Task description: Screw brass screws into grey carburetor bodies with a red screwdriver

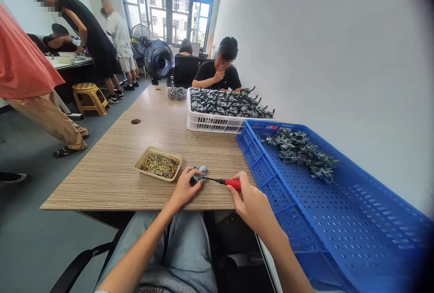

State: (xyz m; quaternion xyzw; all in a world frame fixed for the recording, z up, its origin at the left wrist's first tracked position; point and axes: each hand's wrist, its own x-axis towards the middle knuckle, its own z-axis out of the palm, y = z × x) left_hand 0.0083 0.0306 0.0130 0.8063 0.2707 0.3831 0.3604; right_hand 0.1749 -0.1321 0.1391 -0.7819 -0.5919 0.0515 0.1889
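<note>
On the wood-grain table near its front edge, my left hand [186, 186] grips a small grey metal part [202, 169], which looks like a carburetor body. My right hand [251, 200] is closed round the red handle of a screwdriver [233, 184]. The screwdriver lies nearly level, and its dark shaft points left to the metal part; whether the tip touches it is hidden by my left fingers. Just left of my left hand stands a shallow beige tray [138, 167] full of small brass-coloured pieces.
A blue perforated crate [278, 193] with several metal parts flanks my right arm. Behind it, a white basket [213, 123] is heaped with similar parts. A seated person [217, 73] is across the table [111, 180]; other people stand at left near a yellow stool [88, 88] and fan [158, 59].
</note>
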